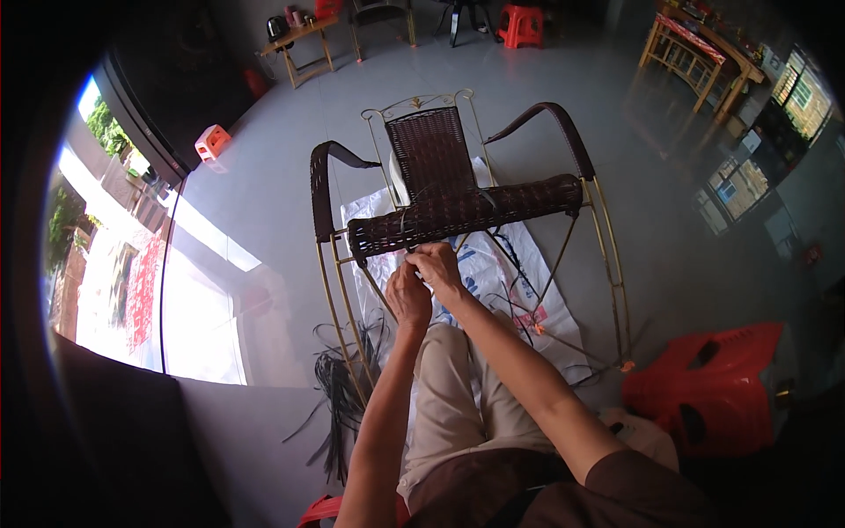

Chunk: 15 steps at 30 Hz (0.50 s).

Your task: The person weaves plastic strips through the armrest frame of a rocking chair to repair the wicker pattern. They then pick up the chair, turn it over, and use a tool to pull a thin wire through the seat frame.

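Note:
A rocking chair with a gold metal frame stands before me, its woven dark brown backrest (429,145) at the far side. The thick woven front edge of its seat (475,208) faces me. Just under that edge, left of its middle, my two hands meet. My left hand (407,295) is closed with its fingertips pinched together. My right hand (435,264) is closed beside it, fingers bent against the underside of the weave. What lies between the fingers is too small to make out. Dark brown wrapped armrests (323,189) rise at both sides.
A white printed sheet (559,326) lies under the chair. Loose dark strips (333,409) hang in a bundle at the left. A red plastic chair (704,387) stands at the right. Farther off are a small orange-red stool (212,142), a red stool (521,26) and wooden tables.

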Each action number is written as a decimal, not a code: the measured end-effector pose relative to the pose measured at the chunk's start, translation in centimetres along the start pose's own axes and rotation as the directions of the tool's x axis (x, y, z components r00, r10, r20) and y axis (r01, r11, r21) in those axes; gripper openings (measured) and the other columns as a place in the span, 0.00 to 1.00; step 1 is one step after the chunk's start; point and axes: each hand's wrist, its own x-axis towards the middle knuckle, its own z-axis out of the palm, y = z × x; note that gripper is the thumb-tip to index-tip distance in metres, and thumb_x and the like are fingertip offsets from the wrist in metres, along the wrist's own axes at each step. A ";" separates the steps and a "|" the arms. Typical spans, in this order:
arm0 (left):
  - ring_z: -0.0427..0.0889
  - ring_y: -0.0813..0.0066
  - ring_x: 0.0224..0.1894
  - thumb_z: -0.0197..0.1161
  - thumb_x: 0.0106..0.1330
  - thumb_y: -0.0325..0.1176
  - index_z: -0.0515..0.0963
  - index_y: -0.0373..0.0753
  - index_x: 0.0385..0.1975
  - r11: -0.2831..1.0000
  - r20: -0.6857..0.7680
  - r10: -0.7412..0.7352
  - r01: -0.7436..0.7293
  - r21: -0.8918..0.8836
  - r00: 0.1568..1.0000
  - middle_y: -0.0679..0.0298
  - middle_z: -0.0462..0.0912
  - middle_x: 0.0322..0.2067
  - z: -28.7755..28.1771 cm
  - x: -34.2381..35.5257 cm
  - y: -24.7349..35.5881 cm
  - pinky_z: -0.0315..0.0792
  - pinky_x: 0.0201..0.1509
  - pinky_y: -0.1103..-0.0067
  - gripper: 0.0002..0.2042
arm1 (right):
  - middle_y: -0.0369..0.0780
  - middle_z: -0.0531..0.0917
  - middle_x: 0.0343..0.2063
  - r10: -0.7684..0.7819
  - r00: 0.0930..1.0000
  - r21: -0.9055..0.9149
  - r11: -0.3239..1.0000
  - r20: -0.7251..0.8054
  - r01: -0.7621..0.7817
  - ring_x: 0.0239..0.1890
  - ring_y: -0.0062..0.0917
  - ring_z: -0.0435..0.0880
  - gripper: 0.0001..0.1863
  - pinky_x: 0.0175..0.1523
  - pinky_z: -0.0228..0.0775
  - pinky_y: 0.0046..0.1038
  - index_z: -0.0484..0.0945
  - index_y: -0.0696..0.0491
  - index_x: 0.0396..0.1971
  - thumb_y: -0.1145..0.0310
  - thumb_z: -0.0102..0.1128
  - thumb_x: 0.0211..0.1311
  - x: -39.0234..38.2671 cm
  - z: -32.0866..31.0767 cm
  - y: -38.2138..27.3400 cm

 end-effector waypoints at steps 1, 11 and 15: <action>0.74 0.55 0.27 0.53 0.50 0.25 0.69 0.35 0.24 0.999 0.009 -0.013 0.014 -0.034 1.000 0.55 0.74 0.21 -0.1 0.0 0.2 0.66 0.31 0.68 0.02 | 0.35 0.73 0.10 0.008 0.999 -0.091 0.996 -0.042 -0.012 0.16 0.13 0.69 0.11 0.20 0.58 0.21 0.76 0.61 0.16 0.68 0.55 0.45 0.1 0.3 0.2; 0.74 0.55 0.27 0.57 0.50 0.31 0.69 0.37 0.25 0.985 0.014 -0.103 0.104 -0.135 0.995 0.55 0.74 0.21 1.2 -1.1 -0.3 0.65 0.29 0.68 0.06 | 0.44 0.78 0.20 -0.061 0.989 -0.241 0.970 -0.137 0.026 0.23 0.32 0.77 0.10 0.31 0.66 0.27 0.76 0.58 0.21 0.66 0.56 0.47 -1.1 0.5 0.3; 0.75 0.54 0.25 0.58 0.50 0.33 0.70 0.37 0.26 0.957 0.017 -0.202 0.201 -0.209 0.979 0.55 0.74 0.20 1.0 -0.8 -0.5 0.66 0.27 0.69 0.08 | 0.46 0.78 0.21 -0.123 0.974 -0.270 0.960 -0.190 0.068 0.25 0.38 0.77 0.11 0.32 0.66 0.30 0.75 0.58 0.20 0.65 0.55 0.49 -1.3 1.4 0.1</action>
